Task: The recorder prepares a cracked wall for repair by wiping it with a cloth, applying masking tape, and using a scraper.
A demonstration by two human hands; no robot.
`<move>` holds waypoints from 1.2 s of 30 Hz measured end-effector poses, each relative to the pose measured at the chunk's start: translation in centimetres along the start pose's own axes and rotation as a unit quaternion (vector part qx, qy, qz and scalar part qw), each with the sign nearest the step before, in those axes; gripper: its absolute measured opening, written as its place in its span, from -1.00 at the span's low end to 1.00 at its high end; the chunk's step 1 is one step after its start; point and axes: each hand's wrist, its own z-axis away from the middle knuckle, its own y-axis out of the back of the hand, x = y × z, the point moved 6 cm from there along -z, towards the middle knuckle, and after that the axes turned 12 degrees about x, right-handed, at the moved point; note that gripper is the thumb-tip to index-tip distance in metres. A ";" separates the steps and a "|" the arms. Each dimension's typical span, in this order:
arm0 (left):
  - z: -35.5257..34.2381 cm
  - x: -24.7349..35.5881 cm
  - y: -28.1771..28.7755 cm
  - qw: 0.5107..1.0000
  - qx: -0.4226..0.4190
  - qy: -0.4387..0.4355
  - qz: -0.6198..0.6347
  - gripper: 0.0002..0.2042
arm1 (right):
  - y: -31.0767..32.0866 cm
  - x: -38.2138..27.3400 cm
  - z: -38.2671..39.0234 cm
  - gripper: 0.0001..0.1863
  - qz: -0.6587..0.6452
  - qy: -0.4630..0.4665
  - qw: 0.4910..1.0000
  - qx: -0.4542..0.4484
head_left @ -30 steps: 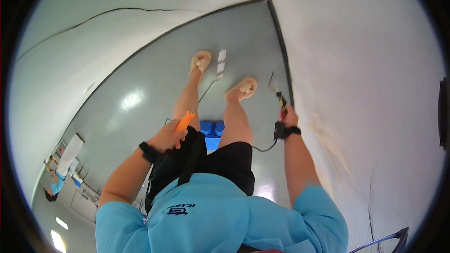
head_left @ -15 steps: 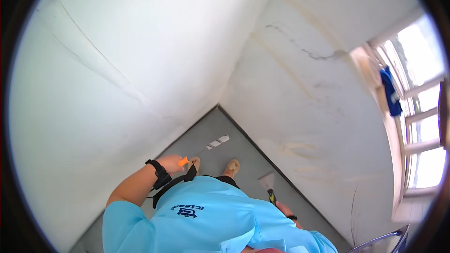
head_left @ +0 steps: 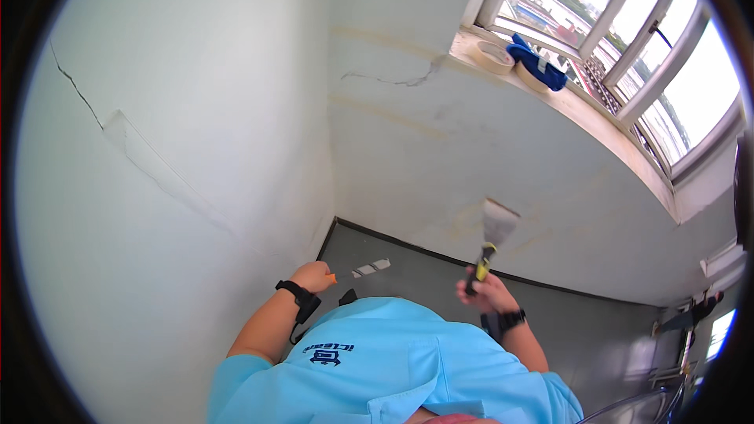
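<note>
My left hand (head_left: 312, 277) is closed round the orange handle of what looks like a small paint roller (head_left: 371, 268), with a thin shaft and a white head striped with dark slanting bands. It hangs low over the grey floor, near the left wall. In my right hand (head_left: 488, 292) is a scraper (head_left: 500, 224), gripped by its black and yellow handle. Its wide metal blade points up and away, in front of the right wall. A gap separates both tools from the walls as far as I can see.
A dark crack (head_left: 78, 94) runs down the left wall (head_left: 196, 55) into a smoother patch. The right wall (head_left: 400, 165) has another crack (head_left: 393, 80) and yellowish streaks. On the windowsill (head_left: 605, 122) lie a tape roll (head_left: 493, 56) and a blue cloth-like item (head_left: 536, 64). Windows (head_left: 620, 23) stand above.
My right hand has risen with the scraper from low beside my body to in front of the right wall. My view has turned right, showing more window. My left hand still grips the roller.
</note>
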 end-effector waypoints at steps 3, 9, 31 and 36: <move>-0.7 3.1 0.4 0.991 -0.076 -0.045 -0.102 -0.76 | -7.2 1.1 -4.0 -0.66 -0.015 -0.060 0.995 -0.077; -0.4 9.1 0.4 0.971 0.093 -0.197 -0.100 -0.80 | -10.1 9.8 -9.3 -0.74 -0.045 -0.216 0.970 -0.105; 3.0 9.5 -1.8 0.952 -0.061 -0.077 0.290 -0.63 | -10.7 13.0 -7.4 -0.67 -0.176 -0.284 0.942 -0.026; 1.1 4.3 -7.5 0.879 -0.245 0.093 0.399 -0.66 | -10.4 12.8 -7.2 -0.69 -0.023 -0.263 0.964 0.013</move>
